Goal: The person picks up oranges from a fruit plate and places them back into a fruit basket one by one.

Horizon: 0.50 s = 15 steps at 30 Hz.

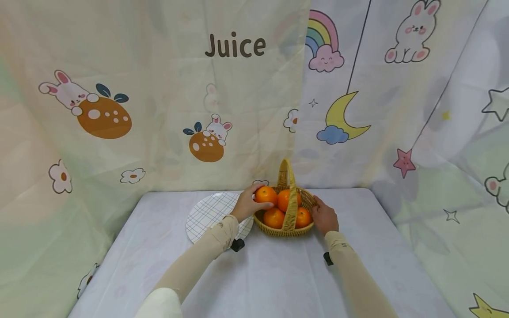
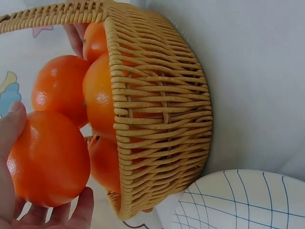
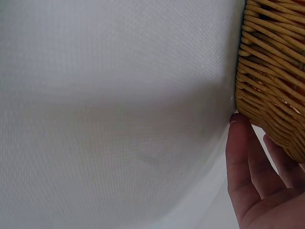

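My left hand (image 1: 245,206) grips an orange (image 1: 265,196) with the thumb on one side and the fingers curled under the other. In the left wrist view this held orange (image 2: 50,160) is above the rim level, beside the other fruit. Several more oranges (image 1: 273,218) lie inside a woven wicker basket (image 1: 274,231) with a tall arched handle. On the basket's right side, my right hand (image 1: 325,216) holds the rim. The right wrist view shows its fingers (image 3: 240,157) against the outer weave, low on the wall; the thumb is hidden there.
A round white plate (image 1: 210,216) with a blue grid pattern lies left of the basket, partly under my left forearm. A white cloth covers the table (image 1: 278,278). Printed curtains (image 1: 246,88) hang right behind the table's back edge and along its sides.
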### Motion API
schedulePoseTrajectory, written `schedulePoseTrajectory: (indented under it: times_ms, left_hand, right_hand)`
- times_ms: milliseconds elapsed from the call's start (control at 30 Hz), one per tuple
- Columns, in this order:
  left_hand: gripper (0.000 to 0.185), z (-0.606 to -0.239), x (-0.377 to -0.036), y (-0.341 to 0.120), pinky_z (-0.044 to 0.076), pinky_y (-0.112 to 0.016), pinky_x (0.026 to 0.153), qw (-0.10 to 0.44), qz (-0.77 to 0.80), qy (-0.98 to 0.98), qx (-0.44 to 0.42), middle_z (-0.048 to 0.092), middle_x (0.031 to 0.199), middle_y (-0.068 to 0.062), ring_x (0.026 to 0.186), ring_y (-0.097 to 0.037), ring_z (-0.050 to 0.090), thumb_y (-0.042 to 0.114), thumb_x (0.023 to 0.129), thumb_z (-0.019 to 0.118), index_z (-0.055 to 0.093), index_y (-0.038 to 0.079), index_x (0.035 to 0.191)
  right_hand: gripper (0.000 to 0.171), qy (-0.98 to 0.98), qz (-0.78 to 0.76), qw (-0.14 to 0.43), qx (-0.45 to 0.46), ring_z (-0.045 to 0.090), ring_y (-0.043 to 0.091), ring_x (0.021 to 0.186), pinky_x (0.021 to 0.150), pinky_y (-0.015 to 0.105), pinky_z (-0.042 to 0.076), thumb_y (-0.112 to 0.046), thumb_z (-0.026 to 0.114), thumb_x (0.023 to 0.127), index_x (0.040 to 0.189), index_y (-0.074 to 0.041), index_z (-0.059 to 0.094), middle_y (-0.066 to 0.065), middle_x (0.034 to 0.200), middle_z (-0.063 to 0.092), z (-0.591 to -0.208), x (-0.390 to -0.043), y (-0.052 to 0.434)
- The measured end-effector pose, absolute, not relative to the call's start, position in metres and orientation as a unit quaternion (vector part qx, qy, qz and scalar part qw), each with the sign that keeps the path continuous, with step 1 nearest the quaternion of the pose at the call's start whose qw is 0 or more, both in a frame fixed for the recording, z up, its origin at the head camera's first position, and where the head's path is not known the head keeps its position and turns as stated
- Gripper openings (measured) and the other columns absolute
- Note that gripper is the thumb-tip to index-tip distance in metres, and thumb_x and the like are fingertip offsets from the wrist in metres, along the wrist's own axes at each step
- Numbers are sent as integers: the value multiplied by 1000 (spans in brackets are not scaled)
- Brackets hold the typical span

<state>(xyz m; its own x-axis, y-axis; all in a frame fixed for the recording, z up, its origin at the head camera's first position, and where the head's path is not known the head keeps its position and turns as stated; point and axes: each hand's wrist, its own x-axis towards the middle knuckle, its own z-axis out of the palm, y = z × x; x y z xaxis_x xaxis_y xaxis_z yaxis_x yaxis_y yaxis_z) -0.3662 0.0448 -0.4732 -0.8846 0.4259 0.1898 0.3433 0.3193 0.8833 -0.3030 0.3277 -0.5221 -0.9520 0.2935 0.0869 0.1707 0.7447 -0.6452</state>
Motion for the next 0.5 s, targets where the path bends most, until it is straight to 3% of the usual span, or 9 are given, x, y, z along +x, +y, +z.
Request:
schedulePoseTrajectory:
  times_ms: [267, 400, 500]
  left_hand:
    - [78, -483, -370, 45, 45, -43, 100, 47, 518, 822, 230, 47, 145, -3, 121, -24, 51, 36, 76, 85, 48, 23, 144]
    - [81, -486, -372, 44, 45, -45, 101, 47, 515, 823, 235, 44, 148, -6, 123, -25, 50, 37, 75, 84, 46, 22, 145]
    - [82, -485, -372, 45, 45, -46, 100, 49, 516, 821, 240, 43, 149, -9, 123, -26, 50, 37, 76, 84, 45, 20, 146]
  right_hand:
    - [50, -930, 330, 96, -128, 46, 22, 54, 58, 34, 43, -19, 36, 101, 150, -10, 39, 23, 113, 66, -527, -304, 327]
    - [50, -931, 327, 104, -127, 46, 22, 52, 56, 34, 43, -20, 37, 100, 149, -11, 40, 21, 97, 68, -528, -306, 328]
    - [50, -931, 324, 107, -130, 46, 22, 53, 56, 34, 43, -20, 38, 100, 149, -11, 40, 21, 99, 68, -529, -307, 329]
